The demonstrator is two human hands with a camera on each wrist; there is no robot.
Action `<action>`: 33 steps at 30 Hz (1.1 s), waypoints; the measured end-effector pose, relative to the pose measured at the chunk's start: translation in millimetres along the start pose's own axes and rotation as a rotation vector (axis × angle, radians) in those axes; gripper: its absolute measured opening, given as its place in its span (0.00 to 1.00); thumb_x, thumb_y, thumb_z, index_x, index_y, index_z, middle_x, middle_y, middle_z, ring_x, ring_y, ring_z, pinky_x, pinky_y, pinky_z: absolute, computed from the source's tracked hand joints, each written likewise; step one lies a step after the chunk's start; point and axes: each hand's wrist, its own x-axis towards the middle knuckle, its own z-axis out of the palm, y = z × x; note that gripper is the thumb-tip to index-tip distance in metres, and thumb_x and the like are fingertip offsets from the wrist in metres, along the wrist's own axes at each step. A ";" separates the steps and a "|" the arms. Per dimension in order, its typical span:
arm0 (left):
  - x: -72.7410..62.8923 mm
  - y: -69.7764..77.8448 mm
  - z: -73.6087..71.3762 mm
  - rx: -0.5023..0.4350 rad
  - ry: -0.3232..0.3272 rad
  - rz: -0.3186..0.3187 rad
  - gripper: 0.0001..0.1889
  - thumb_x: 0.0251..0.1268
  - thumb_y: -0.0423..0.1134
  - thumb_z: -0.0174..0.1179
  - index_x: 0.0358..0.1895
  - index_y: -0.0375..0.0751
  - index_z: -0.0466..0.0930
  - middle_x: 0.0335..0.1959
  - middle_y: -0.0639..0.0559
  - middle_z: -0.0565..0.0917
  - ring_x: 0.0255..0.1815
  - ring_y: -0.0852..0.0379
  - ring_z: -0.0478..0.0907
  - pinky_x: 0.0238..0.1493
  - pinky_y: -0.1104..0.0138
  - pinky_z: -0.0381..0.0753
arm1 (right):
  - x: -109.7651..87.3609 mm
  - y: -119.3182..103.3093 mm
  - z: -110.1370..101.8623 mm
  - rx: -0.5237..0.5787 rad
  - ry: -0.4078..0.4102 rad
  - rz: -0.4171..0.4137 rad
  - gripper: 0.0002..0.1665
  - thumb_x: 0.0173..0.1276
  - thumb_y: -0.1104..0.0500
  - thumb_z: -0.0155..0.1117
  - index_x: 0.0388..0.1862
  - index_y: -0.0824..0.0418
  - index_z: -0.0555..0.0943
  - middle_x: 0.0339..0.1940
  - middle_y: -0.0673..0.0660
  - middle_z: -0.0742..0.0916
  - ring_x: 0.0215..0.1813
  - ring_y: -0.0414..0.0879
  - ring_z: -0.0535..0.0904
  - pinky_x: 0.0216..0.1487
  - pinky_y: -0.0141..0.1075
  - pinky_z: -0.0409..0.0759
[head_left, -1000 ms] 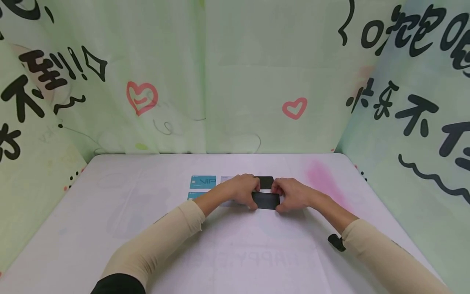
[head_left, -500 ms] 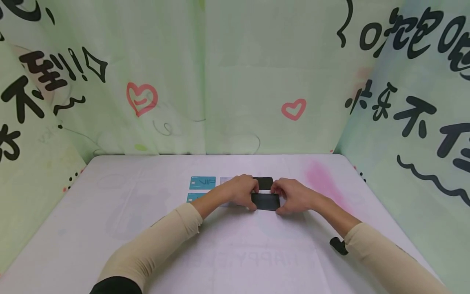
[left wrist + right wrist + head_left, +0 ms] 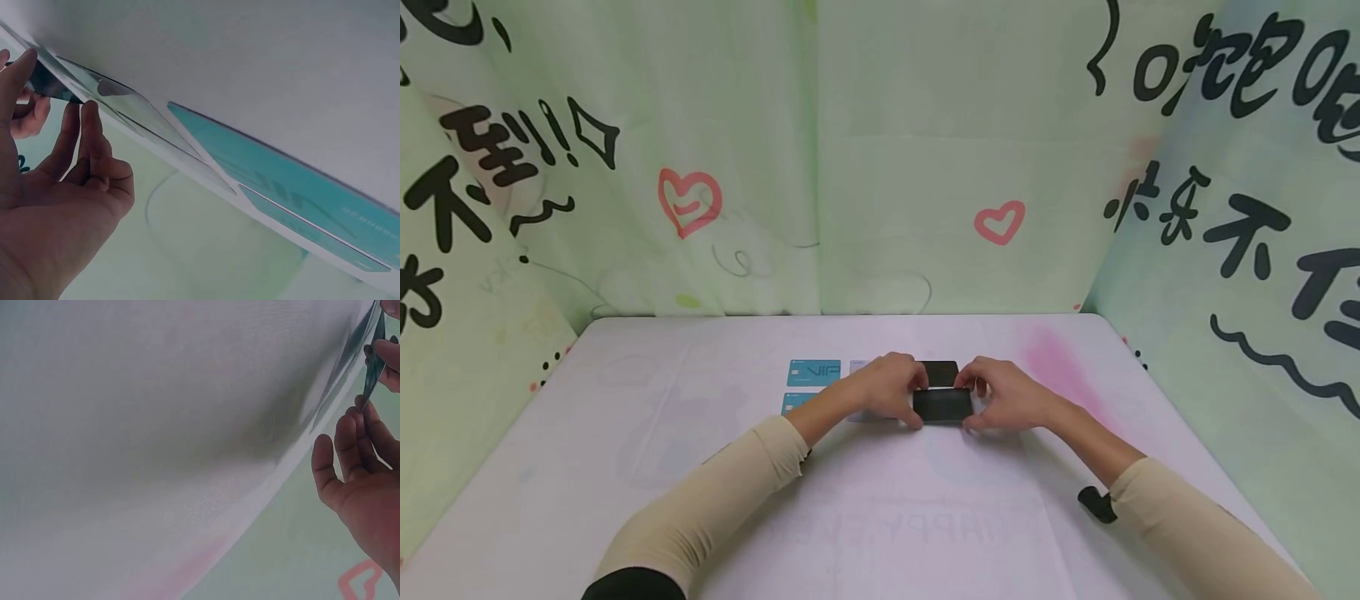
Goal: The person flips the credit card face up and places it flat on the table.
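A black card [image 3: 943, 407] is held by its two short ends between my hands. My left hand [image 3: 891, 385] grips its left end, thumb at the near corner and fingers at the far one. My right hand [image 3: 1006, 396] pinches the right end the same way. Seen from the left wrist, the dark card [image 3: 53, 84] stands off the table surface between the fingertips. In the right wrist view the card [image 3: 375, 369] shows nearly edge-on. Another black card [image 3: 943, 373] lies just behind, partly covered by the left fingers.
Two blue cards [image 3: 815, 372] lie to the left, the upper one printed VIP, the nearer partly hidden by the left forearm. Pale lilac cards [image 3: 858, 366] sit between them and the black ones. Printed cloth walls [image 3: 895, 167] enclose the table [image 3: 865, 533].
The held card has risen slightly and its face has tilted and darkened. The right hand's fingers have lifted a little; the left hand has hardly moved.
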 end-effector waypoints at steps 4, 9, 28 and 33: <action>-1.1 -0.6 -1.1 -0.047 0.014 0.007 0.26 0.51 0.47 0.81 0.52 0.42 0.85 0.44 0.52 0.83 0.45 0.58 0.77 0.51 0.68 0.77 | -3.6 2.5 -1.5 0.037 0.022 -0.007 0.28 0.52 0.57 0.82 0.52 0.61 0.83 0.44 0.53 0.84 0.43 0.48 0.78 0.39 0.34 0.75; -2.7 -2.3 -1.6 -0.136 0.021 0.005 0.25 0.51 0.45 0.81 0.52 0.43 0.85 0.45 0.53 0.84 0.46 0.57 0.78 0.50 0.68 0.77 | -8.0 4.6 -4.1 0.091 0.039 0.007 0.29 0.53 0.57 0.81 0.54 0.59 0.82 0.46 0.52 0.85 0.44 0.49 0.79 0.37 0.34 0.75; -12.1 -12.0 -6.2 -0.321 0.031 -0.011 0.28 0.55 0.47 0.79 0.60 0.45 0.84 0.48 0.51 0.86 0.43 0.57 0.82 0.45 0.69 0.78 | -13.9 8.4 -20.2 0.168 0.074 0.076 0.26 0.57 0.56 0.80 0.54 0.57 0.82 0.45 0.50 0.86 0.46 0.49 0.80 0.43 0.35 0.77; -16.2 -15.2 -8.7 -0.309 0.026 -0.010 0.30 0.57 0.47 0.77 0.63 0.43 0.83 0.51 0.49 0.86 0.46 0.57 0.81 0.47 0.69 0.78 | -14.9 11.1 -24.1 0.160 0.081 0.075 0.26 0.56 0.56 0.81 0.54 0.57 0.82 0.43 0.50 0.85 0.46 0.49 0.80 0.43 0.37 0.78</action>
